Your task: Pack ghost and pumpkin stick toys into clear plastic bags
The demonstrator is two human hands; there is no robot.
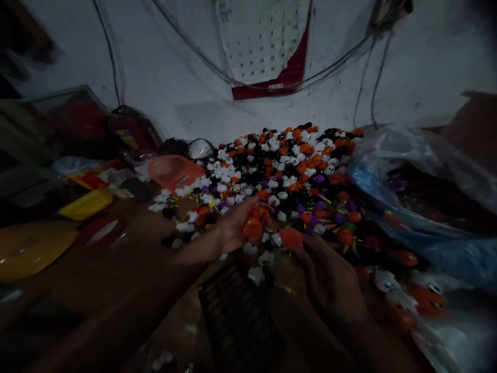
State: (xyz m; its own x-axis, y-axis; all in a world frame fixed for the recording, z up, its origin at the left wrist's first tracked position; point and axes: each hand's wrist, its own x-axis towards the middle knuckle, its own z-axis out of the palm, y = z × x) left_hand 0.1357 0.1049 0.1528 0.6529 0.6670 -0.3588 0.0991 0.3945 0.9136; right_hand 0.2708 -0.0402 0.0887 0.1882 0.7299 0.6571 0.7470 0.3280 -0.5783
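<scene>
Orange pumpkin-like pieces (253, 228) rest in my left hand (233, 225), whose fingers curl round them at the near edge of a big pile of small figures (287, 155). The pile mixes orange, white, black and some purple pieces. To the right, my right hand (330, 274) has its fingertips at an orange-red piece (291, 239). White figures (258, 267) lie between the hands. Below them is a dark tray with a grid pattern (238, 316). The picture is dim and partly blurred.
Yellow pieces (86, 204) and an orange scoop-like item (174, 172) lie left. A clear and blue plastic bag (423, 233) with more pieces stands right. Behind, a calendar (264, 46) and cables hang on the wall.
</scene>
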